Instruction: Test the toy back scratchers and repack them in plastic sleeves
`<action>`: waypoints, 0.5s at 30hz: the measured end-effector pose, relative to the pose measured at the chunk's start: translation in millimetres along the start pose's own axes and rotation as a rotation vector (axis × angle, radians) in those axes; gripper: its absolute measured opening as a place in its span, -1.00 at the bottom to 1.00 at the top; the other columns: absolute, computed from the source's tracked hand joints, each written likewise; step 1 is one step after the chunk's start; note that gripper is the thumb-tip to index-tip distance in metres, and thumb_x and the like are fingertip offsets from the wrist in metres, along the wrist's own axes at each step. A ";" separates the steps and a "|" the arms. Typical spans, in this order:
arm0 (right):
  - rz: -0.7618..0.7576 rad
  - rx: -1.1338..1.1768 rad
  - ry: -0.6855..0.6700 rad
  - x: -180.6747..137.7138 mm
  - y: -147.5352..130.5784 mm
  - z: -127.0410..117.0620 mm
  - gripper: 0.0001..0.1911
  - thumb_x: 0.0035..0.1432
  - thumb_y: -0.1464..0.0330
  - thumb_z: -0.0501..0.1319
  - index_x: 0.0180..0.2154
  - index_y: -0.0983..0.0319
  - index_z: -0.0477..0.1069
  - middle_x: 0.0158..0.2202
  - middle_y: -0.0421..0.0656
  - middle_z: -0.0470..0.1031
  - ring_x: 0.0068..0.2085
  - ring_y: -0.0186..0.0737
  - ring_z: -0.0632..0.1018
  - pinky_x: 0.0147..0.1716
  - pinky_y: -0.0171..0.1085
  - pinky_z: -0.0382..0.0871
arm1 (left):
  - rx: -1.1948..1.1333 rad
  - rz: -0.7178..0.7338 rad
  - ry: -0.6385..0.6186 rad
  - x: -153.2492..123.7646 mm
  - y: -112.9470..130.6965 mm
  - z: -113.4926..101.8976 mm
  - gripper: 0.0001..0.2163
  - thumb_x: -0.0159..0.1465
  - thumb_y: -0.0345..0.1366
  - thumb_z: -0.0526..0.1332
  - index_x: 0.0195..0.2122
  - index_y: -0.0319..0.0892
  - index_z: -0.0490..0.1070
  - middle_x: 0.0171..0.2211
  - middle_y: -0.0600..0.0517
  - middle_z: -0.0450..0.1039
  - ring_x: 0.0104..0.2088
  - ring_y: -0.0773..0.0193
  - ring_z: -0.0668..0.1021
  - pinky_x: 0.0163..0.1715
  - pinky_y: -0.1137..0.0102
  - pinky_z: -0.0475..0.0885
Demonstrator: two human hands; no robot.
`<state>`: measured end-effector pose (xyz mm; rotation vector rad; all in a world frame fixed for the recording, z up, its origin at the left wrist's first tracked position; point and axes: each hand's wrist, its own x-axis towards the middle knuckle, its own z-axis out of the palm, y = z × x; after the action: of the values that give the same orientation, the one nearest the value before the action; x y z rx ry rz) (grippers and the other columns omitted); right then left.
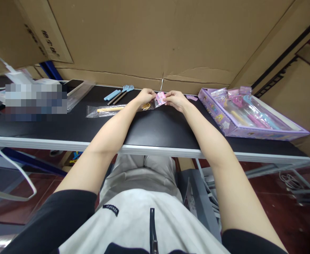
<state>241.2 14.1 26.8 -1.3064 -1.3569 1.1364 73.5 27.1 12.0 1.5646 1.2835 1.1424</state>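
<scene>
A small pink card (160, 98) is held between my two hands at the back of the black tabletop. My right hand (176, 100) pinches its right edge. My left hand (145, 96), fingers closed, grips the end of a clear plastic bag (92, 112) beside the card. Inside that bag lies a yellow back scratcher (109, 109), partly covered by my left forearm. Whether the card sits inside the bag or on it, I cannot tell. Behind it rest light-blue scratcher heads (128, 88) on dark rods and loose light-blue handles (112, 95).
A purple display box (231, 128) with several bagged scratchers stands at the right. A pink paper piece (192, 97) lies behind my right hand. At the left are a white cable (25, 180), a clear bag (79, 95) and a blurred-out item. Cardboard (157, 42) walls the back.
</scene>
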 end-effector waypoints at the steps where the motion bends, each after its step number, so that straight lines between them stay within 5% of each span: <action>1: -0.002 -0.001 -0.001 0.2 0.0 -0.1 -0.60 0.11 0.83 0.32 -0.43 0.24 0.34 -0.50 -0.26 0.45 -0.47 -0.41 0.49 -0.37 -0.40 0.42 | -0.003 0.006 -0.003 1.0 -1.0 -0.2 -0.64 0.33 -0.68 0.18 -0.57 -0.19 0.37 -0.56 0.10 0.34 -0.48 0.35 0.34 -0.31 0.42 0.27; 4: -0.002 -0.010 -0.014 -0.7 -1.1 -0.4 -0.67 0.10 0.78 0.38 -0.36 0.27 0.43 -0.46 -0.22 0.51 -0.44 -0.39 0.49 -0.39 -0.41 0.41 | -0.014 0.012 -0.007 3.0 -3.0 -0.8 -0.67 0.31 -0.66 0.20 -0.55 -0.19 0.38 -0.55 0.10 0.36 -0.47 0.35 0.35 -0.29 0.42 0.29; 9: 0.009 -0.061 -0.022 -3.9 -2.2 0.7 -0.74 0.37 0.52 0.38 -0.40 0.27 0.46 -0.50 -0.19 0.50 -0.47 -0.40 0.46 -0.48 -0.45 0.34 | 0.010 0.023 -0.018 3.5 -3.2 -0.5 -0.71 0.27 -0.63 0.21 -0.54 -0.18 0.39 -0.53 0.09 0.36 -0.45 0.33 0.36 -0.22 0.39 0.34; 15: -0.060 -0.122 0.028 -0.7 0.3 1.5 -0.66 0.16 0.60 0.48 -0.52 0.27 0.41 -0.61 -0.25 0.41 -0.54 -0.43 0.40 -0.49 -0.44 0.33 | 0.023 0.042 -0.041 5.5 -5.3 0.6 -0.77 0.21 -0.59 0.30 -0.51 -0.17 0.40 -0.51 0.10 0.35 -0.42 0.30 0.38 -0.16 0.35 0.34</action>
<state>239.8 13.4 26.3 -1.3539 -1.4542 1.0050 73.1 33.5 7.7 1.6304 1.2471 1.1193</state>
